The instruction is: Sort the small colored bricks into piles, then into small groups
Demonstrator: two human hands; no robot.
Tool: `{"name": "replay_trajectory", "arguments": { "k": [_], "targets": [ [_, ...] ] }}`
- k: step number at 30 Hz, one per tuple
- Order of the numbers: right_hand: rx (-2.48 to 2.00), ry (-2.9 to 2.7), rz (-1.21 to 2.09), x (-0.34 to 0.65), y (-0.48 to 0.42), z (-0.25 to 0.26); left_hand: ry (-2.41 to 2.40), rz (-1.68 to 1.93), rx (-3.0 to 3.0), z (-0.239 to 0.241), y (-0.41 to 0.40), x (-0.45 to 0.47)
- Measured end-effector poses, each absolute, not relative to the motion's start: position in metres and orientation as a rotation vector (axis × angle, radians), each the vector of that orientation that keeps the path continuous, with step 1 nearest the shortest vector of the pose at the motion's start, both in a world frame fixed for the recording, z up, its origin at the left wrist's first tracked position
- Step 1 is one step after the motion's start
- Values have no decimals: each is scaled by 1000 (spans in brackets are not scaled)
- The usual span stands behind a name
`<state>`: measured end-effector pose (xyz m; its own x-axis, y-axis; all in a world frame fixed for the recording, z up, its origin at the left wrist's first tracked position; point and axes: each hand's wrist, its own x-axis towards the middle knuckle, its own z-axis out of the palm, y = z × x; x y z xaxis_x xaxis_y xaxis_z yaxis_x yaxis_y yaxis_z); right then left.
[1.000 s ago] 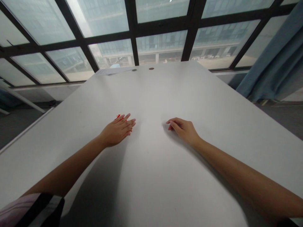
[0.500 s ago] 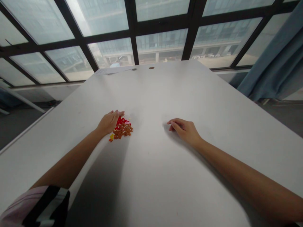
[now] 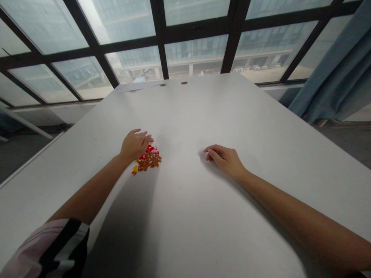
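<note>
A small pile of brown and red pieces (image 3: 149, 160), with a few pink and yellow ones, lies on the white table (image 3: 185, 216). The pieces look like tiny building bricks, but they are too small to tell for sure. My left hand (image 3: 135, 143) is over the pile's far left edge, palm down, its fingers stretched forward and apart; it covers part of the red pieces. To the right, well away from the pile, my right hand (image 3: 224, 156) rests on its side on the table. Its fingers are loosely curled with the thumb against them, and nothing shows in them.
White sheets of paper (image 3: 136, 87) lie at the table's far left corner. Two round cable holes, one of them brownish (image 3: 184, 83), are near the far edge. Dark-framed windows (image 3: 197, 54) rise behind the table, and a blue curtain (image 3: 333, 85) hangs at the right.
My left hand has lifted and turned slightly, its fingers spreading apart over the pile. My right hand keeps its pose, and the view has shifted a little.
</note>
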<state>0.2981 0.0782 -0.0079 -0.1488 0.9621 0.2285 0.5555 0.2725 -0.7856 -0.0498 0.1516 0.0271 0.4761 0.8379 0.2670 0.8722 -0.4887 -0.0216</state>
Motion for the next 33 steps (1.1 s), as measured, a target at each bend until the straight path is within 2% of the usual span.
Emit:
{"name": "replay_trajectory", "arguments": {
  "k": [11,15,19,25,33],
  "targets": [
    [-1385,-1825,689,297,79,-8,-1296,-249,-2669,32,138,-43],
    [-1384,-1828,687,297,79,-8,-1418,-339,-2538,36,123,-65],
    [-1377,-1823,703,297,80,-8,-1632,-371,-2332,18,82,-80],
    [-1367,-1807,718,298,81,-9,-1808,-149,-2203,-22,26,-79],
    [-1379,-1817,701,298,82,-10,-1987,-203,-2248,-27,64,-75]
  ]
}}
